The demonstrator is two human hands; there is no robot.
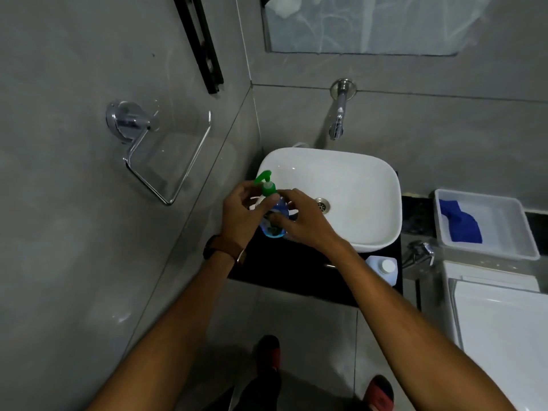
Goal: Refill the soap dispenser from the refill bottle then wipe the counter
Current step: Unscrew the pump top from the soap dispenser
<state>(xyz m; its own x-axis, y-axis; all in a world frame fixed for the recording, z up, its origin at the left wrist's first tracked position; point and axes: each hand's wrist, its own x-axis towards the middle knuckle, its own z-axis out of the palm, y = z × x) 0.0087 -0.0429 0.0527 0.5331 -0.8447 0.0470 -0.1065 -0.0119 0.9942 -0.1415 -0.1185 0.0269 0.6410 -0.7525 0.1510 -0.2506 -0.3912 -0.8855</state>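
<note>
A clear soap dispenser [274, 210] with blue liquid and a green pump top stands on the black counter [296, 268], at the left rim of the white basin. My left hand [241, 213] wraps its left side. My right hand [299, 219] grips it from the right, thumb across the front. A white refill bottle [384, 269] with a white cap lies on the counter's right front corner, partly hidden by my right forearm. A blue cloth [459, 222] lies in a white tray.
The white basin [370, 203] fills most of the counter, with a wall tap [338, 120] above it. The white tray [504, 253] sits on a ledge at the right, above a toilet cistern [489, 280]. A chrome towel holder [148, 149] juts from the left wall.
</note>
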